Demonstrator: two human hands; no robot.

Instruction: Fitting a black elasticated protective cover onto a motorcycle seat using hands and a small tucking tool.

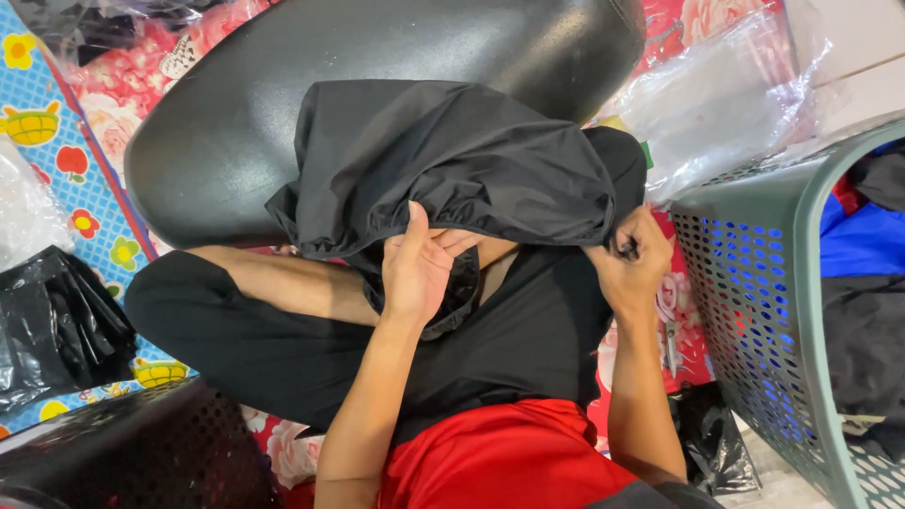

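Note:
A black fabric cover (452, 160) with an elastic hem is partly pulled over the near end of a black padded seat (283, 85). My left hand (419, 269) grips the cover's gathered hem at the middle, thumb on top. My right hand (630, 264) pinches the hem at the cover's right corner. Both hands sit over my lap, which is in black trousers (283, 349) and a red shirt (509, 457).
A grey-green perforated basket (754, 283) with blue and dark cloth stands at the right. Clear plastic bags (726, 94) lie behind it. A black perforated basket (141, 452) is at the lower left, black bags (57, 325) beside it, on a floral mat (57, 170).

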